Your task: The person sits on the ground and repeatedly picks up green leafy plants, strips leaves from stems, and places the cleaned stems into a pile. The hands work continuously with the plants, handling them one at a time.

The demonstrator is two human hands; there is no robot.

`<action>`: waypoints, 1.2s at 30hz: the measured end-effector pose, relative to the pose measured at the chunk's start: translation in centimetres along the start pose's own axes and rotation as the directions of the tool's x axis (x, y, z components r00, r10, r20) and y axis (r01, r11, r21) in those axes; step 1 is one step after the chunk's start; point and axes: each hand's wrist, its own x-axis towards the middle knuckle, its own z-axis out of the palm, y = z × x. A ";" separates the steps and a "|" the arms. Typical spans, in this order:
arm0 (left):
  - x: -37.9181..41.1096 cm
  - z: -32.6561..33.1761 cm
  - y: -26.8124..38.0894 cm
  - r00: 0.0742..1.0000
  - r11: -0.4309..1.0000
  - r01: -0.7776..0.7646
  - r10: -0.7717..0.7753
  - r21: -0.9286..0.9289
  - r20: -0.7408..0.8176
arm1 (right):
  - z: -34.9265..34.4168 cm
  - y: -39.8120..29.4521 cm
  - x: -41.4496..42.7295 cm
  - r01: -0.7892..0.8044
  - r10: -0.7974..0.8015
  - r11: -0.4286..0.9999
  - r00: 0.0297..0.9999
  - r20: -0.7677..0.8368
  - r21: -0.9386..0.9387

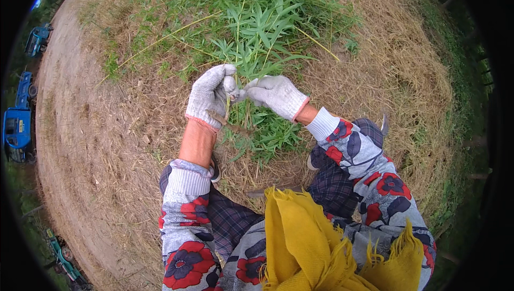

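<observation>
My left hand [209,94], in a white knitted glove with a pink cuff, is closed around thin stems of a leafy green plant [261,26]. Brown woody root ends [219,117] stick out below its fingers. My right hand [277,95], gloved the same way, meets it from the right, thumb and fingers pinched together at the stems. Exactly what lies between the right fingertips is hidden. Long narrow leaves spread away above both hands, and more leafy green stems [277,134] lie on the ground below them.
Dry straw [401,62] covers the ground around me. Loose yellowish stalks [160,42] lie ahead. A metal blade [385,124] shows beside my right knee. A yellow fringed scarf [301,235] hangs before my chest. A blue truck [18,126] and other vehicles stand at far left.
</observation>
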 end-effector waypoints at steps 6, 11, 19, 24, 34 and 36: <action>0.2 0.5 0.3 0.914 0.916 -0.129 0.259 0.380 -0.313 | -0.1 -0.3 0.2 -0.416 0.436 0.642 0.889 0.140 0.644; -0.9 -0.6 0.7 0.920 0.839 -0.036 0.240 0.543 -0.309 | -0.9 0.8 0.8 -0.355 0.520 0.375 0.845 0.123 0.856; -0.6 -1.1 -1.3 0.952 0.354 0.039 0.270 0.935 -0.142 | -0.9 1.1 0.6 -0.405 0.505 0.439 0.850 0.152 0.802; -0.2 -0.6 -1.7 0.984 -0.011 0.113 0.140 0.994 -0.110 | -0.3 1.2 0.5 -0.342 0.452 0.564 0.889 0.066 0.752; -0.7 -1.0 -2.9 0.962 -0.022 0.091 0.259 0.996 -0.082 | -0.2 0.9 0.3 -0.386 0.496 0.523 0.863 0.097 0.760; -1.3 -1.4 -3.3 0.944 -0.069 0.093 0.323 0.993 -0.066 | -0.3 0.5 0.2 -0.412 0.498 0.527 0.859 0.123 0.743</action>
